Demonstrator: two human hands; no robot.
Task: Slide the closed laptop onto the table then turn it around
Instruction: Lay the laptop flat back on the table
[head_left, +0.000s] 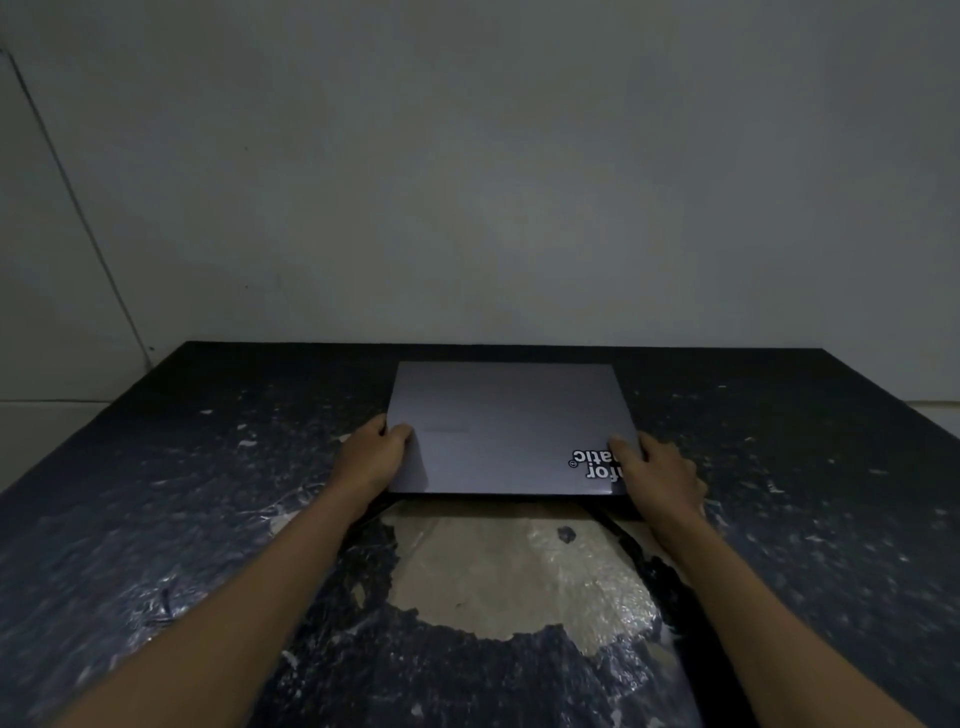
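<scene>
Closed laptop (511, 426), smooth grey slab, flat on worn dark bench (156, 519); left hand (371, 460) & right hand (662, 475) fingers pinching near corners.

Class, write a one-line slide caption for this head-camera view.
Both hands, left hand and right hand, grip the near corners of a closed laptop lying on a worn dark table.

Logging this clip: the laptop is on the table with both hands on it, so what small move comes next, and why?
Probably start rotating the closed laptop flat on the table: left hand and right hand grip its near corners, and its sticker reads upside down.
</scene>
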